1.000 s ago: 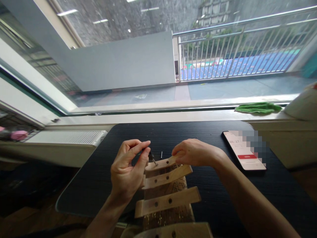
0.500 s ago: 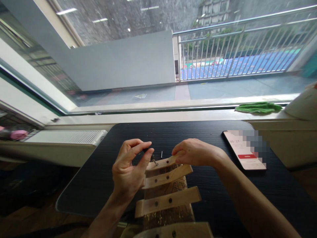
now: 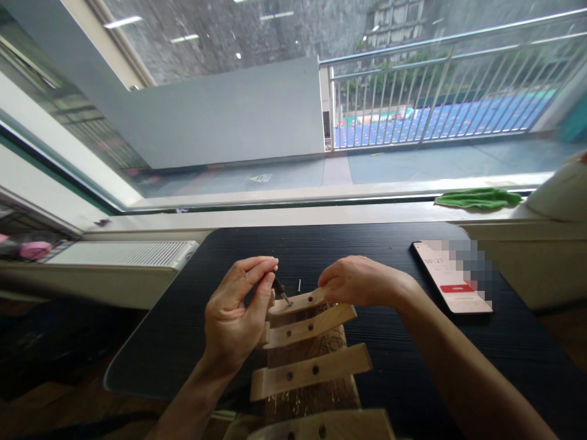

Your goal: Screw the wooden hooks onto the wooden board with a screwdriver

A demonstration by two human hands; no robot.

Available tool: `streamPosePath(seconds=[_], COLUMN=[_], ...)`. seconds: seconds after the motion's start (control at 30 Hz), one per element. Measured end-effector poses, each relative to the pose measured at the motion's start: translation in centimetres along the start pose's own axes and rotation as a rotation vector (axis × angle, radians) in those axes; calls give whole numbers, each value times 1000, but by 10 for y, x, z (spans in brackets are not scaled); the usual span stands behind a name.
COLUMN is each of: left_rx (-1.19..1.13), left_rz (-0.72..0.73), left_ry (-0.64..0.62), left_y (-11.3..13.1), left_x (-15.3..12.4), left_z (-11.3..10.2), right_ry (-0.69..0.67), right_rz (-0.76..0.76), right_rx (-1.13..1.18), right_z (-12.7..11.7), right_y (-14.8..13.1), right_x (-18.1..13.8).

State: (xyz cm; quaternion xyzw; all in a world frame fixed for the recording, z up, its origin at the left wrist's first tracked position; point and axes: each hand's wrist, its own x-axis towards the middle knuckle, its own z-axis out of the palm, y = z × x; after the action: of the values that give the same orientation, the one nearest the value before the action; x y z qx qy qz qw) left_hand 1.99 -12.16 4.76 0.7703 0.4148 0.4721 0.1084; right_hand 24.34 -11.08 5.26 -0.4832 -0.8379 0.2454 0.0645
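A wooden rack (image 3: 312, 360) of pale curved slats screwed onto a darker board lies on the black table (image 3: 376, 256), running toward me. My left hand (image 3: 236, 311) pinches a small dark screwdriver (image 3: 280, 289) between thumb and fingers, its tip at the left hole of the farthest slat (image 3: 298, 302). My right hand (image 3: 362, 282) is closed over the right end of that same slat, holding it down. A small loose screw (image 3: 299, 285) stands on the table just beyond the slat.
A phone (image 3: 452, 278) with a lit screen lies on the table to the right. A green cloth (image 3: 477, 199) rests on the window sill. A white radiator (image 3: 123, 253) sits left of the table, below the large window.
My left fingers have shifted slightly around the screwdriver, twisting it at the slat's hole. My right hand and the rack have stayed put.
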Motion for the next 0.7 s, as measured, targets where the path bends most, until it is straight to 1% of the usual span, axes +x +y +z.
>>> streamPosePath(seconds=[0.17,0.23,0.33,0.43,0.5,0.57,0.7], left_rx=[-99,-134,-125,-92,-123,-157,-148], left_rz=[-46,-60,-75,-153,-198,-212,-221], left_ry=[-52,-55,-19,22,37,23,-56], left_y=[-3,-4,-4,-1,1,3,3], left_x=[-5,-7,-9,-9,-8,-8,-6], left_z=[1,2,6,9,9,8,3], right_ry=[-7,-12,-16,-14,-15,-19,-11], right_rz=[3,4,8,1,5,12,6], right_rx=[1,7,6,5,11,18,12], right_z=[-1,-2,-3,-4,-3,-2,-1], right_y=[-1,-2,-3,-3,-3,-3,-1], right_x=[0,-1,-1,-2,-2,-2,-1])
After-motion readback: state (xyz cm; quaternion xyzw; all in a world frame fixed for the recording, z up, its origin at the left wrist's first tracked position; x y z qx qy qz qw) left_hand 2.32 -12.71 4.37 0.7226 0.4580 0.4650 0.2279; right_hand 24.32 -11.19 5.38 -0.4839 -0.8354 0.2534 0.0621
